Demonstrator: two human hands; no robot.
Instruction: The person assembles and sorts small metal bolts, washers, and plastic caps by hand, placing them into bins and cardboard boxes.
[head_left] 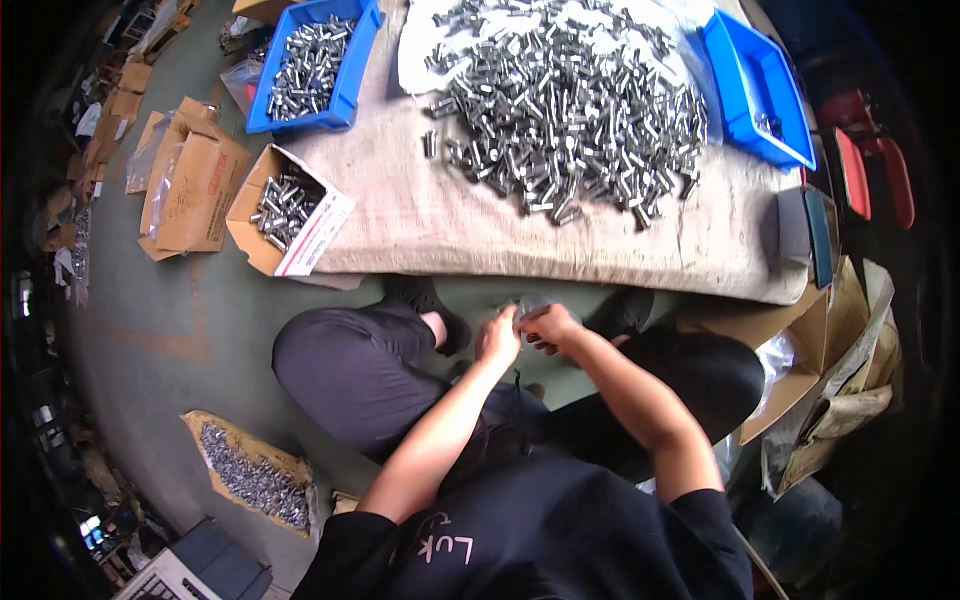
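A clear item (536,302), too blurred to identify, is grasped in the grip of the left hand (499,338) and the right hand (551,328), above the floor (225,310) and near the edge of the tabletop (410,225). On it metal parts (580,120) are heaped; at left, more are held in a blue bin (358,62) and a carton (316,238); at right, a second bin (775,150) is placed
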